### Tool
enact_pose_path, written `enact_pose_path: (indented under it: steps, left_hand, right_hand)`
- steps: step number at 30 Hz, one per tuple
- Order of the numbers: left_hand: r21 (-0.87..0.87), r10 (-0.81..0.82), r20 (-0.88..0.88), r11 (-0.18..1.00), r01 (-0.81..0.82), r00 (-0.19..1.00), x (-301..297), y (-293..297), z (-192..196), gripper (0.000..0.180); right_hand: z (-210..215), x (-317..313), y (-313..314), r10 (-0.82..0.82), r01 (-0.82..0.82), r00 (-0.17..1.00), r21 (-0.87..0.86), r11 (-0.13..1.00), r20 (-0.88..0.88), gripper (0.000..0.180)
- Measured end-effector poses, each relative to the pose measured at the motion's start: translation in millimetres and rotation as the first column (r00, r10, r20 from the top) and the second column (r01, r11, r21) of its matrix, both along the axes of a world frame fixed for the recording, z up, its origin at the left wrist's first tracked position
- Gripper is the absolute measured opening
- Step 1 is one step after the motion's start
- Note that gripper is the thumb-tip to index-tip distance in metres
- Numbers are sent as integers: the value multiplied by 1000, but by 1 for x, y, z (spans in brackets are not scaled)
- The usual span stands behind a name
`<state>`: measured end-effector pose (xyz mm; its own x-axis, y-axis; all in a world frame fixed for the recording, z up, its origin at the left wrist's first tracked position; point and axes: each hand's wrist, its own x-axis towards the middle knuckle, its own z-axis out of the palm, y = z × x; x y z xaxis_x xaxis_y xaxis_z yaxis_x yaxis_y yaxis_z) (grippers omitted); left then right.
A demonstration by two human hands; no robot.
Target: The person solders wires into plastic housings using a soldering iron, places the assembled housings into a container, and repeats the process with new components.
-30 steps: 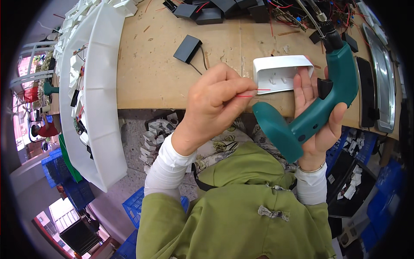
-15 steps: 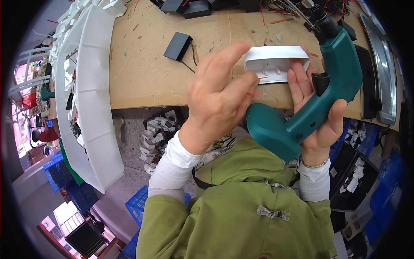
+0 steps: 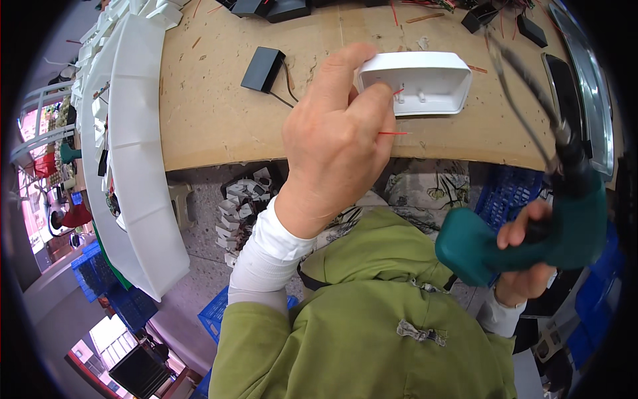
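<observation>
A dark, flat screen (image 3: 136, 369) stands tilted at the lower left edge of the view, black-faced with a pale rim, beside blue plastic crates (image 3: 109, 292) on the floor. No packages, labels or signs can be made out on the wooden workbench or around it.

The left hand (image 3: 339, 139) hides part of the white housing (image 3: 425, 83); the teal drill's (image 3: 531, 239) tip is motion-blurred.

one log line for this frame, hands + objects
left hand: holds white plastic housing, red wire at fingers | right hand: grips teal power screwdriver, off workbench
</observation>
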<state>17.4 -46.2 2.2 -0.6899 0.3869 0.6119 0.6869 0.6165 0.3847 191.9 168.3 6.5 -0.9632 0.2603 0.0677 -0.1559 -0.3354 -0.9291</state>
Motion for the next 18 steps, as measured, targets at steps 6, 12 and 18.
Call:
enact_pose_path:
  steps: [6,12,18]
  left_hand:
    - [-65,20,70,998,-16,997,-2,0,6,10]
    - [-107,29,19,994,-27,999,-1,2,3,11]
    - [-141,22,7,990,-21,1000,-1,2,4,11]
  right_hand:
    - [8,26,-12,-93,51,974,199,979,206,80]
    - [10,22,-21,-125,47,953,273,961,277,83]
    - [15,18,-24,-115,55,956,222,974,269,80]
